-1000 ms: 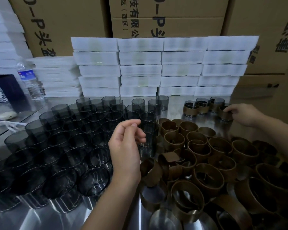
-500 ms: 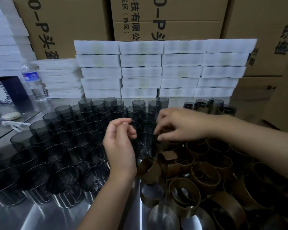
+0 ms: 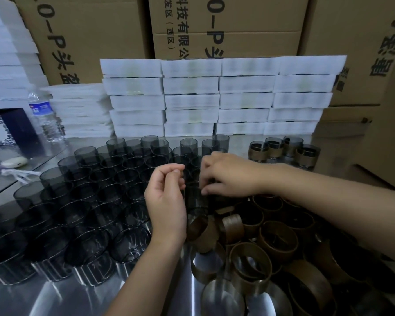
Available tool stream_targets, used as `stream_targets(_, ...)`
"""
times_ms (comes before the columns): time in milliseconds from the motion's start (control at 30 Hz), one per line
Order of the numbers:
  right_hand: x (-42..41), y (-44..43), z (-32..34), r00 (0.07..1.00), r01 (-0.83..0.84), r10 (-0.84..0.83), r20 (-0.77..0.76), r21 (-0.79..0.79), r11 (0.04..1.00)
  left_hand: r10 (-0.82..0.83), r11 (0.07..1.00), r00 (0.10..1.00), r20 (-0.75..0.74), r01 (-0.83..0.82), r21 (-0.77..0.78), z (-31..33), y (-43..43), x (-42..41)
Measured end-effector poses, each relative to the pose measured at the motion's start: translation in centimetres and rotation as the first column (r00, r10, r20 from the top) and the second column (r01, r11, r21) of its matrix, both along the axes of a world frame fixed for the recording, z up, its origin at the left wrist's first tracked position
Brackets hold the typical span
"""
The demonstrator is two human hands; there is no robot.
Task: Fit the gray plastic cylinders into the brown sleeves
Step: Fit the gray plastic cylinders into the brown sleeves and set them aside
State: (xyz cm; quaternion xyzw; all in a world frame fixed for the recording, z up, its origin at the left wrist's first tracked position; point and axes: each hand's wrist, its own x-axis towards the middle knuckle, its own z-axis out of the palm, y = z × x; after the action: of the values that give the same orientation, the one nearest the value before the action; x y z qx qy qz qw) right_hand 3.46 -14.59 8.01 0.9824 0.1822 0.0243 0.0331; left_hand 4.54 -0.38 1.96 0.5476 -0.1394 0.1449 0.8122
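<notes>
Four gray see-through plastic cylinders with brown sleeves around them (image 3: 258, 153) stood close together at the far right of the shiny metal surface (image 3: 55, 297). Those ones looked done.

Lots more bare gray cylinders (image 3: 89, 195) stood in rows on the left side, and none of them had a sleeve on. A big pile of empty brown ring-shaped sleeves (image 3: 276, 241) lay on the right side, near the front. So I think the job had only just got going, and most of it was left to do.

Between the rows and the pile, the left hand (image 3: 167, 201) held one gray cylinder (image 3: 196, 201) upright, right at the edge of the sleeve pile. Its fingers (image 3: 169, 179) were curled in and seemed to grip the side of that cylinder near the top. No sleeve showed on it yet.

The right hand (image 3: 230, 174) was at the same cylinder from the other side. Its fingers (image 3: 205, 179) were bent down at the top of it. I could not tell if they pinched the cylinder or a sleeve, because that part was dark and partly hidden. My guess is that this was the step of putting a cylinder and a sleeve together.

Behind it all were stacks of white foam trays (image 3: 189, 87), big brown cardboard boxes (image 3: 249, 19) and a clear water bottle (image 3: 45, 117).
</notes>
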Motion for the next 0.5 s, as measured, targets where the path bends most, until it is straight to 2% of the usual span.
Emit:
stream_targets(67, -0.7, -1.0, 1.0, 0.995, 0.086, -0.069, -0.073, 0.276, 0.957, 0.02, 1.0, 1.0, 0.021, -0.021, 0.015, 0.2, 0.0, -0.3)
stream_targets(100, -1.1, -1.5, 1.4, 0.989, 0.142, -0.107, -0.106, 0.414, 0.899, 0.019, 1.0, 0.999, 0.029, -0.019, 0.017, 0.3, 0.1, -0.5)
stream_targets(167, -1.8, -2.6, 2.0, 0.97, 0.242, -0.155, -0.189, 0.663, 0.708, 0.004, 1.0, 0.999, 0.048, -0.005, 0.025, 0.6, 0.1, -0.8)
stream_targets(233, -2.4, -3.6, 2.3, 0.949, 0.315, -0.13, -0.287, 0.831, 0.458, -0.057, 0.998, 0.996, 0.063, 0.054, 0.041, 0.7, 0.1, -1.1)
stream_targets(300, -3.1, -4.3, 2.4, 0.94, 0.342, -0.07, -0.335, 0.908, 0.242, -0.141, 0.988, 0.988, 0.064, 0.136, 0.078, 0.6, 0.0, -1.3)
stream_targets(367, -3.8, -4.6, 2.4, 0.936, 0.352, -0.019, -0.352, 0.933, 0.078, -0.222, 0.97, 0.974, 0.043, 0.216, 0.113, 0.4, -0.1, -1.3)
stream_targets(433, -4.7, -4.6, 2.4, 0.93, 0.366, 0.05, -0.365, 0.931, -0.002, -0.296, 0.949, 0.955, 0.016, 0.292, 0.12, 0.2, -0.2, -1.4)
stream_targets(500, -5.5, -4.3, 2.3, 0.918, 0.383, 0.131, -0.375, 0.923, -0.042, -0.369, 0.924, 0.929, -0.006, 0.368, 0.106, 0.1, -0.4, -1.5)
